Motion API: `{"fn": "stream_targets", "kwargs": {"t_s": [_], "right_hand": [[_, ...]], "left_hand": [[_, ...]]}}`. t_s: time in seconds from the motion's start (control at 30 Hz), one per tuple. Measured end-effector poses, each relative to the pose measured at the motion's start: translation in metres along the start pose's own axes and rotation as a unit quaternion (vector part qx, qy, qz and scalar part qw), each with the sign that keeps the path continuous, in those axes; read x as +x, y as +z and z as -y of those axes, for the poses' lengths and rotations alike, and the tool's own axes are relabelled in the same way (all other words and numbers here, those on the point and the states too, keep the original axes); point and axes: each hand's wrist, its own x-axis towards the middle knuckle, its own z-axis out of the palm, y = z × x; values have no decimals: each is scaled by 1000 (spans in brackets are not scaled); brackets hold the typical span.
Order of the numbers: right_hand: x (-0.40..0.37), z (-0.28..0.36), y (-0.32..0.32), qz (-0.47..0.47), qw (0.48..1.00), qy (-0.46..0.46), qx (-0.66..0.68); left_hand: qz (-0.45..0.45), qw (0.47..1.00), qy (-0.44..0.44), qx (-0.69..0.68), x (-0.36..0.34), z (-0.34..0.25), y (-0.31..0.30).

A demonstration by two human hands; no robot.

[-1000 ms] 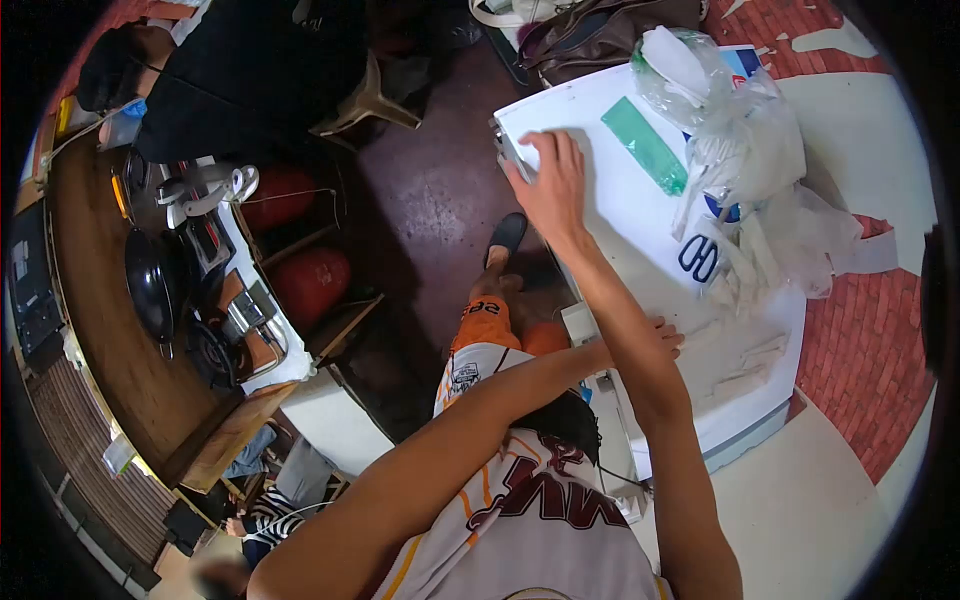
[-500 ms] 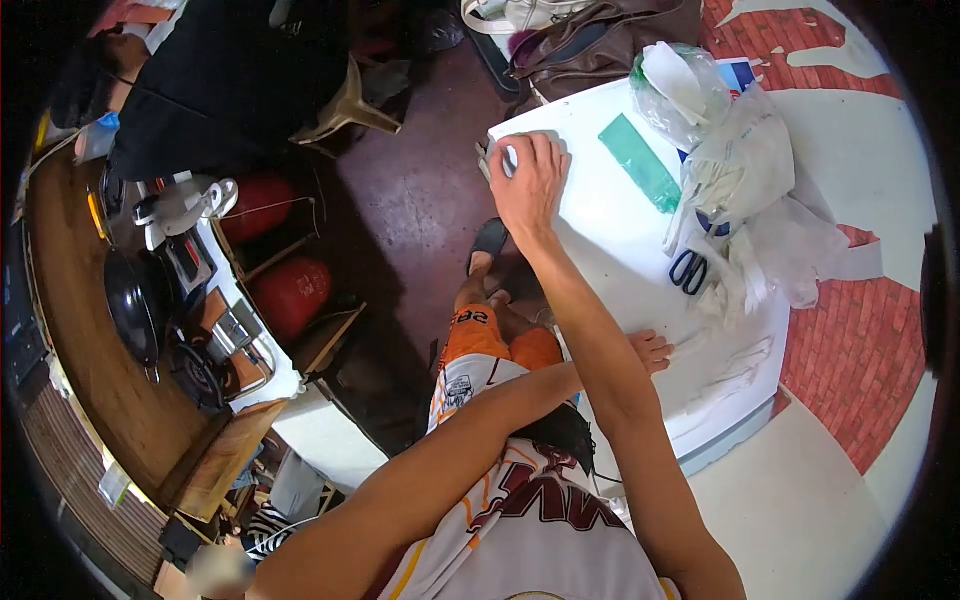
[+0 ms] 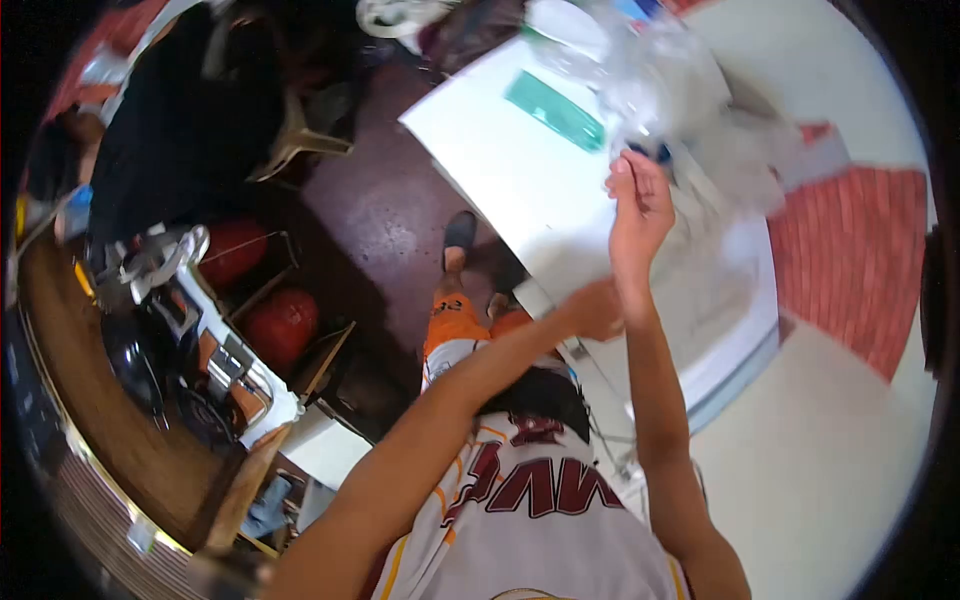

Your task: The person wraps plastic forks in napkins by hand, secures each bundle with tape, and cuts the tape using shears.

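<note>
My right hand (image 3: 642, 205) is raised above the white tabletop (image 3: 470, 125), with its fingers curled in toward the thumb. Whether it holds anything is hidden. Beyond its fingertips lies a flat green plastic packet (image 3: 555, 110). Clear plastic bags (image 3: 660, 85) are heaped just past the hand. My left hand (image 3: 597, 310) is at the near edge of the tabletop, beside my right wrist. Motion blurs it, and its fingers are partly behind the right forearm.
A black wok (image 3: 135, 355) and a gas stove (image 3: 245, 370) stand on the left side. Red gas cylinders (image 3: 280, 325) are beneath. A beige plastic chair (image 3: 300, 140) with dark cloth is at upper left. Brown bags (image 3: 465, 35) lie behind the table.
My right hand has left the tabletop's far left corner and moved right and nearer, its fingers curling. My left hand has drawn back leftward from the tabletop. The whole view has shifted.
</note>
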Motion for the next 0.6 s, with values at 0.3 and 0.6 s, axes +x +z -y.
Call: {"fn": "stream_targets", "kwargs": {"t_s": [0.3, 0.6], "right_hand": [[-133, -34, -254, -95, 972, 201, -80], [-139, -109, -261, -87, 988, 61, -110]], "left_hand": [[-75, 944, 143, 288, -2, -23, -9], [-77, 918, 47, 386, -8, -54, 20]]}}
